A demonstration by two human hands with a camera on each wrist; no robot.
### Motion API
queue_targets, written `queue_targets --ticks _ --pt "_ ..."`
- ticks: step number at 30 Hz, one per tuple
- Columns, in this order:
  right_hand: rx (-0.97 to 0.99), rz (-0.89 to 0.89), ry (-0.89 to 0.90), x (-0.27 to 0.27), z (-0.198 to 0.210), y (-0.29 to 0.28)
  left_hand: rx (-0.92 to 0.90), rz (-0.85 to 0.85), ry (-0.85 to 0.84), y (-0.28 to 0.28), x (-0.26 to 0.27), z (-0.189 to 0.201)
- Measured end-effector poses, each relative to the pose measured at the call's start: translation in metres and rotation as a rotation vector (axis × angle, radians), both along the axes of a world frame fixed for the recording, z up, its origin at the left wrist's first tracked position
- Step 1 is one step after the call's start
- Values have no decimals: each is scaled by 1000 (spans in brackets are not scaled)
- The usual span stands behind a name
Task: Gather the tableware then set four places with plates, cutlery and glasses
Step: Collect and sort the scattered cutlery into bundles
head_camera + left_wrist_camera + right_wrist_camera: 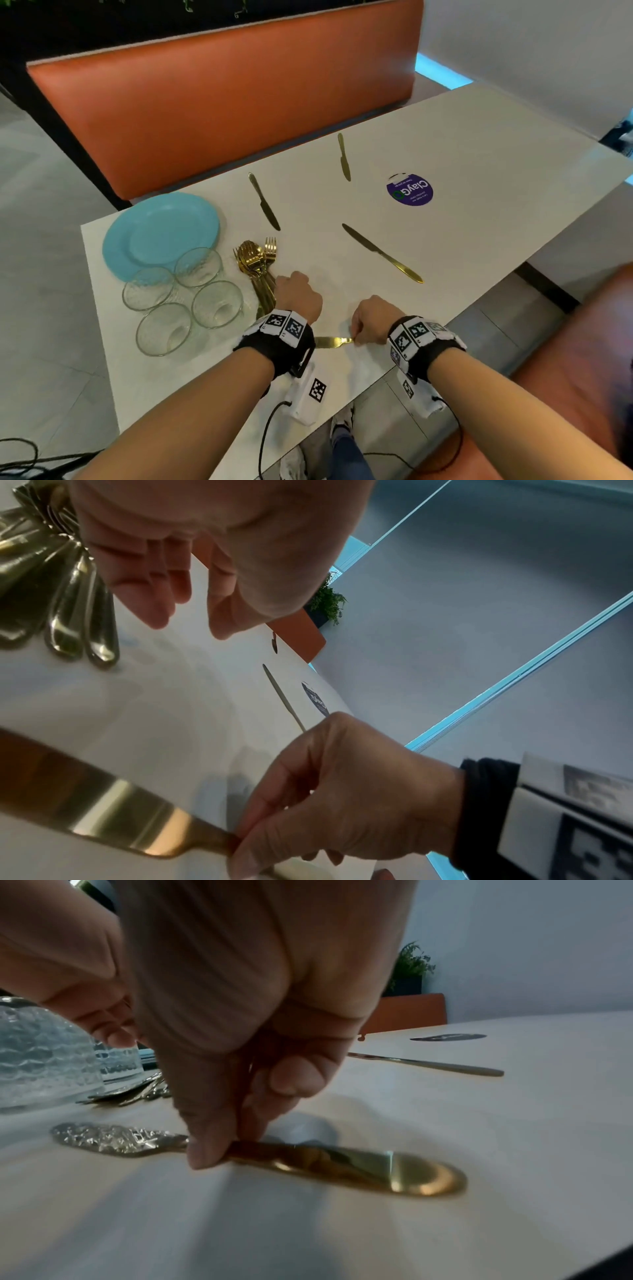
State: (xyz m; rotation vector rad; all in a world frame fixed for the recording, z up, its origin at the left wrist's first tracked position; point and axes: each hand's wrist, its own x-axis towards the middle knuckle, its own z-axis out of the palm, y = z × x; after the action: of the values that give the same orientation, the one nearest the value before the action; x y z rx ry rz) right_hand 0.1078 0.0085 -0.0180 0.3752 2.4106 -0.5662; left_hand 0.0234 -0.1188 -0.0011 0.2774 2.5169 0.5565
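Note:
A gold knife (334, 342) (113, 804) (342, 1164) lies flat near the table's front edge. My right hand (371, 323) (219, 1150) pinches it at the handle just behind the blade. My left hand (298, 294) (190, 626) hovers just right of a pile of gold spoons and forks (255, 263) (68, 601), fingers relaxed and holding nothing. Three more knives lie spread out on the table: one far left (263, 202), one far middle (344, 157), one to the right (380, 253). A stack of blue plates (161, 229) and several clear glasses (185, 301) (41, 1053) stand at the left.
The white table (479, 164) carries a round purple sticker (410, 190) at its far right. An orange bench back (222, 102) runs along the far side, and an orange seat (582, 342) is at my right. Cables hang below the front edge.

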Motion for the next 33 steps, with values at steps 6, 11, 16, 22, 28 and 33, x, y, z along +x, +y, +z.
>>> queue_targets --ticks 6,11,16,22,28,33 --pt "192 79 -17 8 -1 -1 25 26 -4 -1 6 4" --pt "275 112 -10 12 0 8 110 68 -22 4 9 2" --pt "91 -192 62 12 4 33 231 135 83 15 7 6" --pt "-279 -771 288 -12 21 56 352 212 -57 43 2 13" --pt "-534 -917 365 -45 29 60 504 64 -518 80 -4 2" --pt "-605 -884 344 -59 22 67 553 157 -555 93 -16 -4"
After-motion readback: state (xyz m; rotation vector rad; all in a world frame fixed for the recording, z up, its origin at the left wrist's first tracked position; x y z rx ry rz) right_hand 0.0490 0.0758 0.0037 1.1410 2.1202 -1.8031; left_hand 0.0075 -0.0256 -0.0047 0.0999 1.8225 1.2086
